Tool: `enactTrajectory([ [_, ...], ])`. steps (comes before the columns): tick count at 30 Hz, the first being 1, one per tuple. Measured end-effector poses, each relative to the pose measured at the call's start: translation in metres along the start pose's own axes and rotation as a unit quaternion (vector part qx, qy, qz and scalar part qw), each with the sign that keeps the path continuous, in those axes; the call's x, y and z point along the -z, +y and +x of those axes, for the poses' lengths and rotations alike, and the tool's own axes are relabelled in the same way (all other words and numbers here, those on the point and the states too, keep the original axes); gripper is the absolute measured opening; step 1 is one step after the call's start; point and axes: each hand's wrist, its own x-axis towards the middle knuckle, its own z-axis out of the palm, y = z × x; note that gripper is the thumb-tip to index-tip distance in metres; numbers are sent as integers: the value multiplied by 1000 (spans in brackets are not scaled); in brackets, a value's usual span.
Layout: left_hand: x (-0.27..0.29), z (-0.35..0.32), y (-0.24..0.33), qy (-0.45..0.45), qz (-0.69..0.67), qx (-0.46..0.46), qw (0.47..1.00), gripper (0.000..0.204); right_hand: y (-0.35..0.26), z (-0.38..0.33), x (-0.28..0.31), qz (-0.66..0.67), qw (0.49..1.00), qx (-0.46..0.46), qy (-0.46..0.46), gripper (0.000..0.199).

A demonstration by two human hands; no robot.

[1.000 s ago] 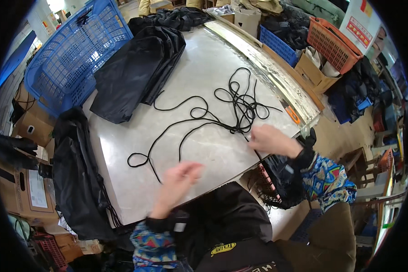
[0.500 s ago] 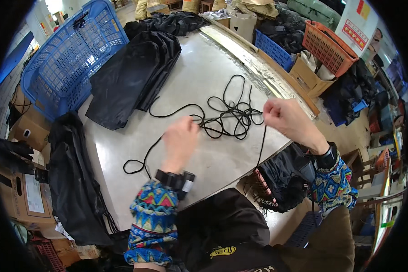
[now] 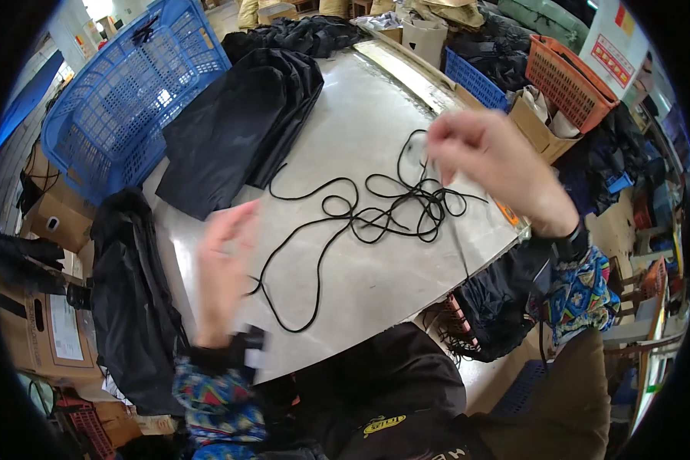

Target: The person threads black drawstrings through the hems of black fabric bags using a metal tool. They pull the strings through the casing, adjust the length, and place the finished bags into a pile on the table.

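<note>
A long black cord (image 3: pixel 318 284) lies in loose loops across the pale metal-looking tabletop (image 3: pixel 376 295), with its densest tangle right of the middle. My right hand (image 3: pixel 502 165) is raised over that tangle, fingertips pinched together. From there a blurred strand of the cord runs down to the table's front edge. On the left, my left hand (image 3: pixel 226 268) hovers over the table, its fingers stretched out and smeared by motion. One loop of the cord passes close beside its wrist. Folded black fabric (image 3: pixel 230 126) lies beyond my left hand.
A big blue plastic basket (image 3: pixel 134 100) leans at the far left. More black fabric (image 3: pixel 130 299) hangs over the left table edge. A small orange object (image 3: pixel 506 212) lies at the right edge. An orange crate (image 3: pixel 567 80) and a blue crate (image 3: pixel 475 80) stand beyond; black material (image 3: pixel 498 299) hangs below the front edge.
My left hand has moved left, off the cord, and its fingers have spread. My right hand has risen slightly. The cord's left part now lies in a wider loop.
</note>
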Motion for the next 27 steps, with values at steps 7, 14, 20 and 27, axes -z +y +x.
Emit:
enactTrajectory([
  [7,-34,-26,63,-321,-297,108,893,19,-40,-22,-25,141,959,-157,-187,14],
  [14,69,-75,17,-89,-371,149,912,22,18,-67,13,112,966,-203,-116,12],
  [20,86,-125,-15,-17,-819,-62,571,37,41,-91,-26,83,964,-194,-160,12],
  [27,67,-149,-17,137,-600,96,782,16,55,-132,-57,158,934,-260,-188,18],
])
